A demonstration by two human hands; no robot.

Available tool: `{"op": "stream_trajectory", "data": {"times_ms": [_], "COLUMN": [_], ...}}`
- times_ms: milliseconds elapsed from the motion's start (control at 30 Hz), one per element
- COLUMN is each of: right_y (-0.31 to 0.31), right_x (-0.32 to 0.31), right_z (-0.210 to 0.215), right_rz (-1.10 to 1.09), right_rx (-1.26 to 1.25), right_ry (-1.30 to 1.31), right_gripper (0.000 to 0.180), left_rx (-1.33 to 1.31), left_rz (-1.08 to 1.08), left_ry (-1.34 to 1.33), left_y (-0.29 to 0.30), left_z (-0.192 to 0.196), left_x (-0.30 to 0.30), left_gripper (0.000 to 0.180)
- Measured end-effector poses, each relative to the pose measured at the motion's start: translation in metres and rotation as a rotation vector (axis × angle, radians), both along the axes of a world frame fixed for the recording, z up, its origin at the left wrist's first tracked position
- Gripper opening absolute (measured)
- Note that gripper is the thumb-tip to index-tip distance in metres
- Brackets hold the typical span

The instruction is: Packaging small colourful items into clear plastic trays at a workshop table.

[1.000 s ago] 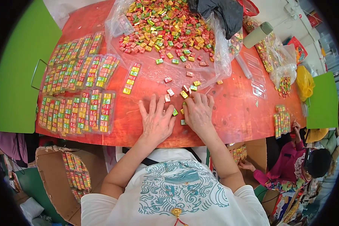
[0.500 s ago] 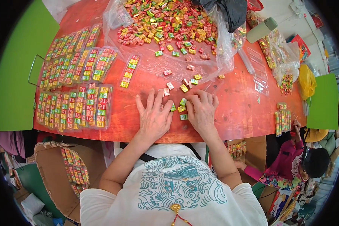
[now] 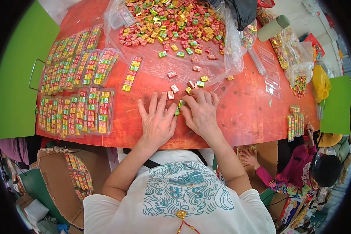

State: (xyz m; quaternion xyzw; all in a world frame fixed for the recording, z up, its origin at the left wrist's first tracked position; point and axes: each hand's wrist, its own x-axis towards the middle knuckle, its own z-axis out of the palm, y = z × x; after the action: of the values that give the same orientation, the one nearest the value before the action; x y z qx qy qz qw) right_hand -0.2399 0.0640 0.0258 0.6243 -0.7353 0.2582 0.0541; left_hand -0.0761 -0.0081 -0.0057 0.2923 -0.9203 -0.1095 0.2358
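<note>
Small wrapped boxes in red, green and yellow lie loose on the red table between and ahead of my hands. My left hand (image 3: 158, 123) rests with its fingers spread, beside a pair of pale red boxes (image 3: 170, 95). Bent over the boxes, my right hand (image 3: 202, 115) has its thumb and forefinger at a small green box (image 3: 181, 103); its palm hides what lies under it. Another green box (image 3: 177, 112) sits between both thumbs. Farther off are a red box (image 3: 172, 74) and a yellow-green one (image 3: 200, 84).
A large heap of the boxes (image 3: 175, 23) spreads on clear plastic at the back. Filled blister strips (image 3: 76, 111) stand in rows at left; a single strip (image 3: 132, 74) lies nearer. At right are empty clear trays (image 3: 271, 76), a bottle (image 3: 273, 28) and a co-worker (image 3: 300, 167).
My right hand has slid left, closer to my left hand, and covers several boxes that showed before. My left hand has hardly moved. The co-worker's hand now reaches into a carton.
</note>
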Motion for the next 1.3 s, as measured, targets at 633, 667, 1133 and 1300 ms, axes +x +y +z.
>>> {"op": "stream_trajectory", "data": {"times_ms": [633,667,1133,1300], "right_y": [0.067,0.067,0.096,0.110], "right_x": [-0.037,-0.040,-0.043,-0.006], "right_z": [-0.011,-0.011,-0.003,0.000], "right_rz": [-0.141,-0.151,-0.073,0.184], "right_rx": [0.009,0.006,0.117,0.100], "right_ry": [-0.028,-0.003,0.212,0.102], "right_gripper": [0.036,0.036,0.028,0.028], "left_rx": [0.181,0.180,0.194,0.265], "left_rz": [0.023,0.014,0.088,0.054], "left_ry": [0.119,0.126,-0.150,-0.216], "left_y": [0.011,0.013,0.004,-0.014], "left_z": [0.013,0.012,0.039,0.042], "left_x": [0.039,0.045,0.060,0.056], "left_gripper": [0.054,0.054,0.066,0.065]}}
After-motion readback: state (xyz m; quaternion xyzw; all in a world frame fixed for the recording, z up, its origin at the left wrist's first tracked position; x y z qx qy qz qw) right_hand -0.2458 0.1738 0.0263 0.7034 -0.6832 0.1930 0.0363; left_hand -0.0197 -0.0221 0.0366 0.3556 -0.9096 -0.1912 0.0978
